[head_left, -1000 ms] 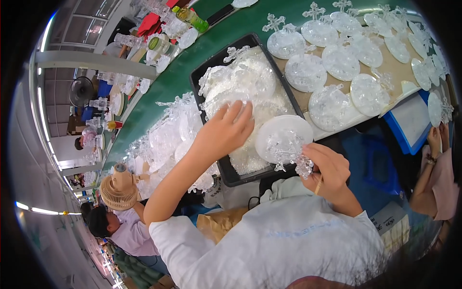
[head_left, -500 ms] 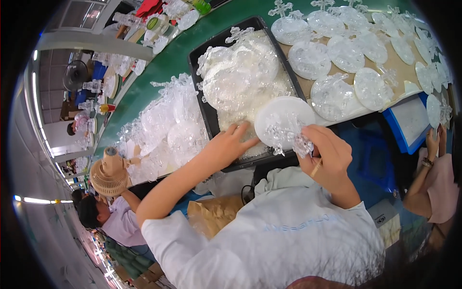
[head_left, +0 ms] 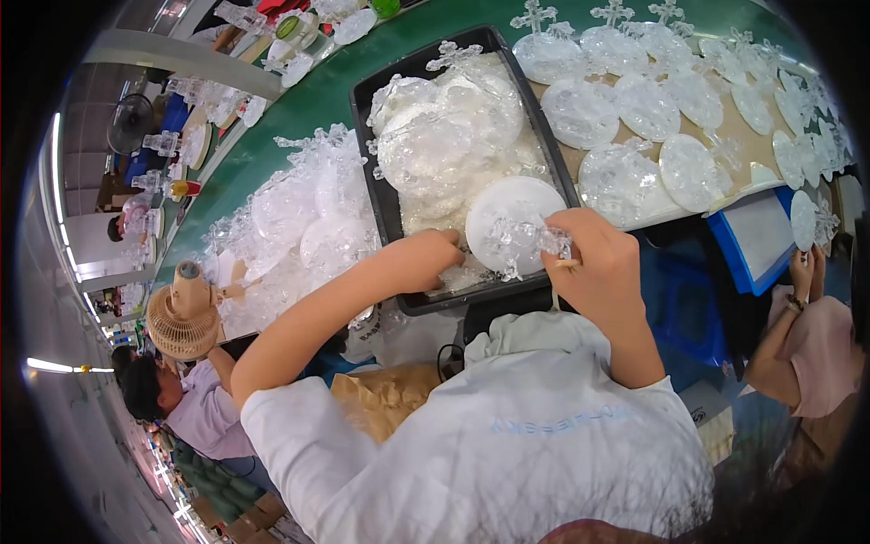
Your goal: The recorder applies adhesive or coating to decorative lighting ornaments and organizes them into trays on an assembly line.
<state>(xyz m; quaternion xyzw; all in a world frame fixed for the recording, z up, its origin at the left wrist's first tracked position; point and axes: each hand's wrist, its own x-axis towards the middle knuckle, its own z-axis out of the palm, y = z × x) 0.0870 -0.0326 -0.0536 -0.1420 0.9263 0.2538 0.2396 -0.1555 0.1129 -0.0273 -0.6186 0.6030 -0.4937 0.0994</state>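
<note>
My right hand (head_left: 594, 249) grips a clear plastic ornament with a round white disc (head_left: 509, 222), tilted over the near part of a black tray (head_left: 564, 189). A thin pale stick (head_left: 568, 263) also shows at its fingers. My left hand (head_left: 437, 258) is in the tray beside the disc, its curled fingers down in whitish granules (head_left: 421, 210); whatever they hold is hidden. Behind both hands, several clear ornaments with round bases (head_left: 462, 127) lie heaped on the granules, coated in them.
Left of the tray is a pile of clear ornaments (head_left: 304, 213), near a beige fan (head_left: 184, 313). Rows of coated discs (head_left: 580, 113) stand on a brown board (head_left: 757, 172) at right. A co-worker's hands (head_left: 805, 272) hold another disc at far right; another person (head_left: 195, 399) sits at left.
My left hand's spread fingers have curled down into the granules. My right hand has shifted slightly left and up with the ornament. The whole view has shifted a little.
</note>
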